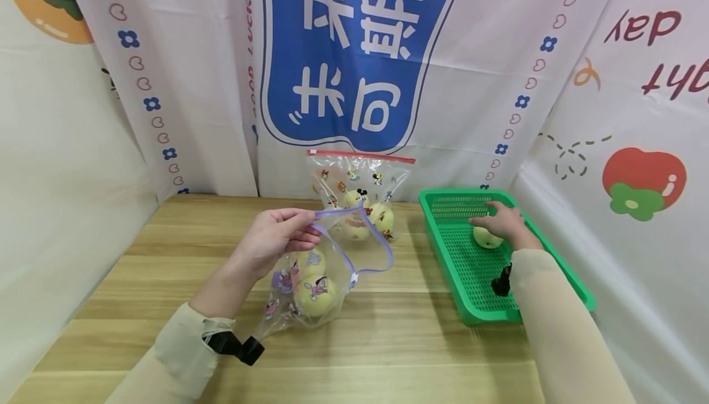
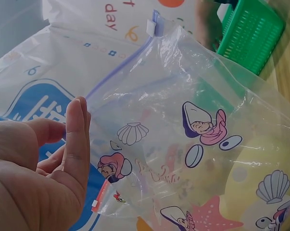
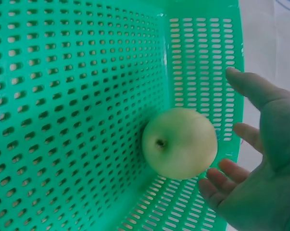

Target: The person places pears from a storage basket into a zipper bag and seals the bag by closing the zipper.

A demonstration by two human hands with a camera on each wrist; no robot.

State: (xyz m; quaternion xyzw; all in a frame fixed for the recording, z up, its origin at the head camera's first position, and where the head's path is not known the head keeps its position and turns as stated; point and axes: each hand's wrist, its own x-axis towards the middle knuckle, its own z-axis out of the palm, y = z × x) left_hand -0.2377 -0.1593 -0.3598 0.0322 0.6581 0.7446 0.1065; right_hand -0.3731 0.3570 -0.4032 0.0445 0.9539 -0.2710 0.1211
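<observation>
My left hand (image 1: 275, 239) pinches the rim of a clear zip bag (image 1: 336, 259) with a purple zipper and cartoon prints. Its mouth gapes, and pale yellow fruits (image 1: 317, 296) lie inside; the left wrist view shows the slider (image 2: 151, 27) at the far end of the zipper. Over the green basket (image 1: 462, 281), my right hand (image 1: 503, 222) reaches down with fingers spread. Beneath it lies one round, pale yellow-green fruit (image 3: 181, 143), like an apple, against the basket's end wall. In the right wrist view the fingers are close beside the fruit, not wrapped round it.
Behind the purple-zipped bag stands another clear zip bag (image 1: 343, 176) with a red zipper, holding several similar fruits. The wooden table (image 1: 149, 268) meets a printed white cloth (image 1: 476, 34) at the back and sides. The basket sits at the table's right side.
</observation>
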